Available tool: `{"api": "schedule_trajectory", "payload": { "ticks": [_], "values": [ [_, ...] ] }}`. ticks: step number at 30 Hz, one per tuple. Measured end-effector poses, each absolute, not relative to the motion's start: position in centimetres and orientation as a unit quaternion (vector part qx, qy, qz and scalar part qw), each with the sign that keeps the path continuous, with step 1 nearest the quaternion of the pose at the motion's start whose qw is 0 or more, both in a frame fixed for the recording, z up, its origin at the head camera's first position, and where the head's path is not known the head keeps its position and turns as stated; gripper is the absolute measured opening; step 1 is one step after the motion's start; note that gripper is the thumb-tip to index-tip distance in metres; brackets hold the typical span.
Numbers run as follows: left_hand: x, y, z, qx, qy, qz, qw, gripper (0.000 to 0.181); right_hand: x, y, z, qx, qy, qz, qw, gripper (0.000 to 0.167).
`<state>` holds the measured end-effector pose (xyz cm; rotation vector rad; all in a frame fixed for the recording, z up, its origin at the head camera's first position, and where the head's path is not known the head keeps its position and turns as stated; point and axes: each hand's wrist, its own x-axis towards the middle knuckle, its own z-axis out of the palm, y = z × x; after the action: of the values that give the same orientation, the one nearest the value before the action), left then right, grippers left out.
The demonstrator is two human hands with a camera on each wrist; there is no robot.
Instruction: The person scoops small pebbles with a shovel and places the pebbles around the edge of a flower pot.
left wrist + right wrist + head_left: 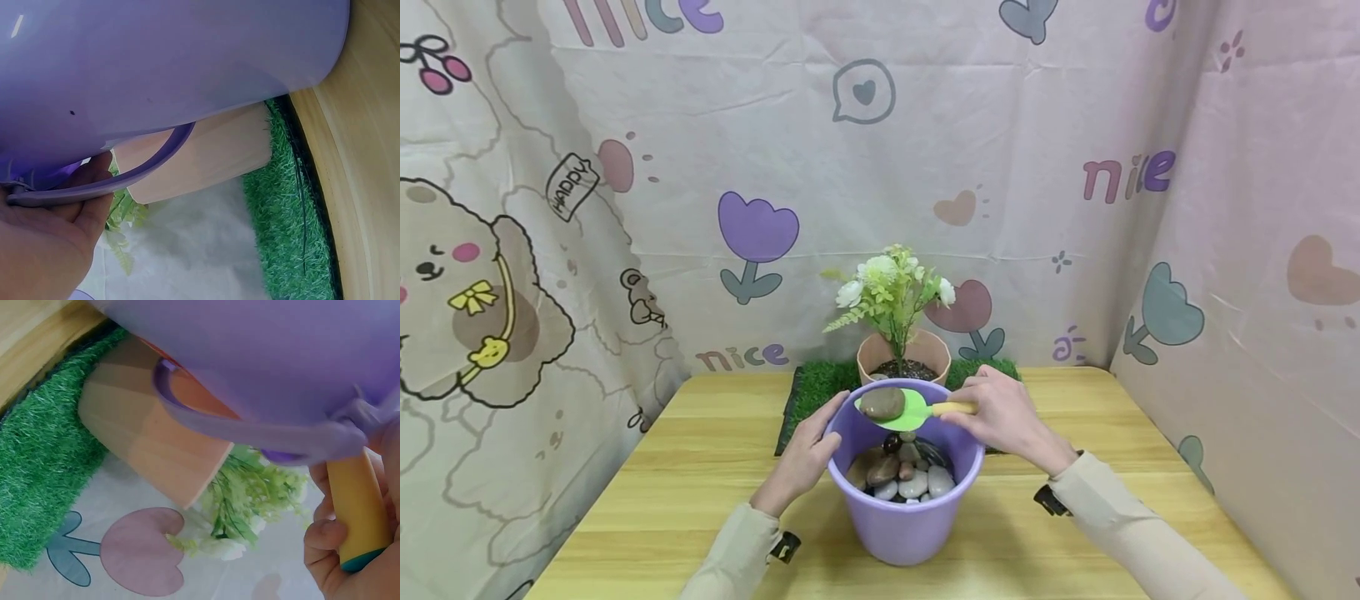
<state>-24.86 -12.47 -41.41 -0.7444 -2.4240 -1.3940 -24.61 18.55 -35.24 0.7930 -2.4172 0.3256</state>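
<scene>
My right hand (1000, 412) grips the yellow handle (359, 509) of a small green trowel (913, 410) over the mouth of a purple bucket (902, 525). On the trowel's blade lies a large brown stone (882, 404). My left hand (805, 450) holds the bucket's left rim, thumb toward the inside, fingers behind the purple bail handle (150, 165) in the left wrist view. Several smooth stones (913, 483), grey, white and brown, lie in the bucket.
Behind the bucket stands a pinkish flowerpot (867, 354) with dark fill and white flowers (880, 271). A mat of artificial grass (820, 387) lies under it on the wooden table (700, 475). Printed cloth (865, 167) hangs at the back and sides.
</scene>
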Motion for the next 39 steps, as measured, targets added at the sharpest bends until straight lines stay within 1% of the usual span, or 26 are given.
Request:
{"api": "schedule_trajectory", "payload": {
  "ticks": [7,10,15,22,31,39],
  "values": [
    [-25.0,-12.5,-41.5,-0.257,-0.830,-0.477,0.130,0.065,-24.6,19.6,-34.2,0.274,-0.904,0.137,0.297,0.021],
    [-25.0,-12.5,-41.5,-0.257,-0.831,-0.477,0.129,0.065,-24.7,20.0,-33.8,0.264,-0.907,0.132,0.300,0.024],
    [-25.0,-12.5,-41.6,-0.252,-0.830,-0.480,0.127,0.065,-25.2,20.6,-33.2,0.240,-0.918,0.119,0.293,0.023],
    [-24.8,-12.5,-41.6,-0.246,-0.830,-0.484,0.126,0.065,-26.2,20.8,-33.4,0.197,-0.936,0.133,0.258,0.022],
    [-24.8,-12.4,-41.7,-0.248,-0.826,-0.489,0.128,0.065,-27.8,20.8,-33.7,0.137,-0.954,0.157,0.214,0.032],
    [-24.8,-12.3,-41.6,-0.251,-0.824,-0.491,0.128,0.065,-29.1,20.8,-33.8,0.112,-0.962,0.167,0.187,0.031]
  ]
}}
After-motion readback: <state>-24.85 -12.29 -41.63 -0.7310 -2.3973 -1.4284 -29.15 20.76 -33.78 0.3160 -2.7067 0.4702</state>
